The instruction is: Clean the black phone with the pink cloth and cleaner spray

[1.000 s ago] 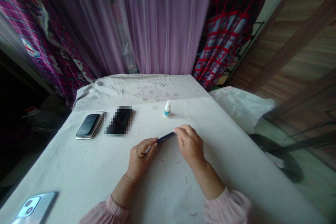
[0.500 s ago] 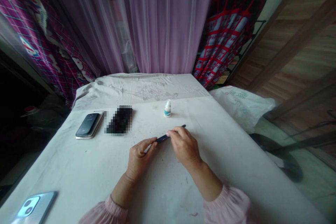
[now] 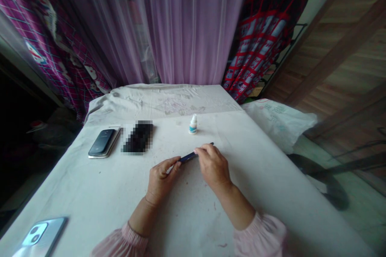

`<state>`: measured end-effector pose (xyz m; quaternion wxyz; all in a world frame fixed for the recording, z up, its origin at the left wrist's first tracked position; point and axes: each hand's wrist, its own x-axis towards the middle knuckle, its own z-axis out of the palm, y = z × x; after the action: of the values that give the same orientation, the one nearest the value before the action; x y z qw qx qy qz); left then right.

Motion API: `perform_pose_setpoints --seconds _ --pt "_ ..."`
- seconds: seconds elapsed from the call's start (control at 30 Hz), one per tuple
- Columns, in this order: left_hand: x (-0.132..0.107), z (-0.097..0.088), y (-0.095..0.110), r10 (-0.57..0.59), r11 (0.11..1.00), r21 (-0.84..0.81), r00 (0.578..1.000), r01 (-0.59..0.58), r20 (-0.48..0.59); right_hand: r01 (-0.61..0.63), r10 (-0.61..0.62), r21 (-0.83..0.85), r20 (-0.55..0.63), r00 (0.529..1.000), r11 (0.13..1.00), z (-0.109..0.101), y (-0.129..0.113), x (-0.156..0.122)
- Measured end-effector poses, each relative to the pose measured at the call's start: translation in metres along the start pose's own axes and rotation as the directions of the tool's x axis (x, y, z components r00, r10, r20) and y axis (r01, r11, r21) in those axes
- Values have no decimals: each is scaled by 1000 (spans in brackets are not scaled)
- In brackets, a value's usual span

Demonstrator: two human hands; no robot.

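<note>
- A small, smooth white bottle (image 3: 193,125) stands upright on the cloth-covered worktop (image 3: 187,217).
- A thin, straight, dark thing (image 3: 187,157) is on the near side of the bottle.
- The left hand (image 3: 161,178) has its grip pinched on one end; the right hand (image 3: 214,168) has its grip closed near the other.
- Left of the bottle, a flat, shiny dark phone (image 3: 101,143) lies on a pale flat thing (image 3: 112,149).

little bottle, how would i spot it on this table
On the white-covered table, look just beyond the slim dark object between left hand and right hand. There stands a small white bottle with blue label, upright, whereas the phones lie flat.
</note>
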<state>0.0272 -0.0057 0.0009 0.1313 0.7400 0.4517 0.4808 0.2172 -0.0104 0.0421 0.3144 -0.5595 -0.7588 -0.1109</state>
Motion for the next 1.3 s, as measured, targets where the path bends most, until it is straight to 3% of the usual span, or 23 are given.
perform_pose_setpoints --seconds 0.13,0.37,0.7,0.83,1.0,1.1,1.3 --pt "-2 0 -1 -29 1000 -10 999 29 15 45 -47 64 29 998 997 1 -15 0" --pt "-2 -1 -3 -47 999 -10 999 47 1 -3 4 -6 10 1000 1000 -2 4 4" --pt "-2 -2 0 -90 993 -72 996 91 19 135 -140 73 71 988 988 7 -47 6" --pt "-3 -2 -3 -108 990 -87 994 109 19 137 -141 77 56 988 988 4 -31 7" --pt "-4 -1 -4 -95 994 -47 995 95 1 49 -49 5 6 999 999 -3 8 5" --pt "-4 -1 -4 -79 996 -31 997 79 0 5 -5 -32 -2 1000 999 -4 15 5" --pt "-1 -2 0 -72 997 -10 997 72 31 81 -83 38 32 996 996 4 -26 2"
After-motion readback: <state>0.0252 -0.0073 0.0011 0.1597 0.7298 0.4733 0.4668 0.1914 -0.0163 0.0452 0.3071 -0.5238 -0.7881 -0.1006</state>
